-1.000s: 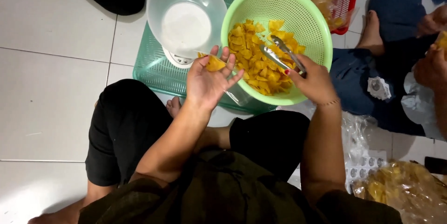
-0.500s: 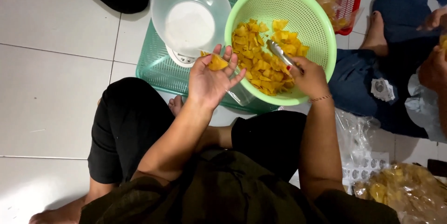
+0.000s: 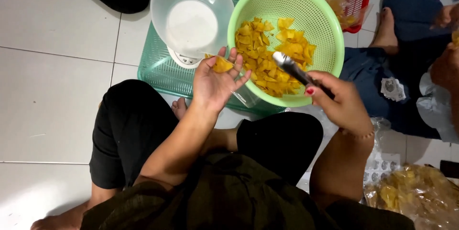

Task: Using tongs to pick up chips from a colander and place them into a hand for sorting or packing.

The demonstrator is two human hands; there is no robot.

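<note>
Sitting on white tiled floor [image 3: 52, 96] — green colander [image 3: 325, 34] alongside.

Even, fairly bright indoor light falls from above onto the white tiled floor [image 3: 52, 91], which shows a pale sheen near its lower left corner. The clear plastic bowl [image 3: 191, 15] glows almost blown out at its white centre. Shadows are soft and short, darkest under the black trousers [image 3: 129, 134]. The metal tongs [image 3: 296, 70] carry a small glint and slight motion blur. The whole picture is a little soft, with wide-angle stretching toward the edges, and the bagged chips [image 3: 411, 191] at lower right are smeared.
</note>
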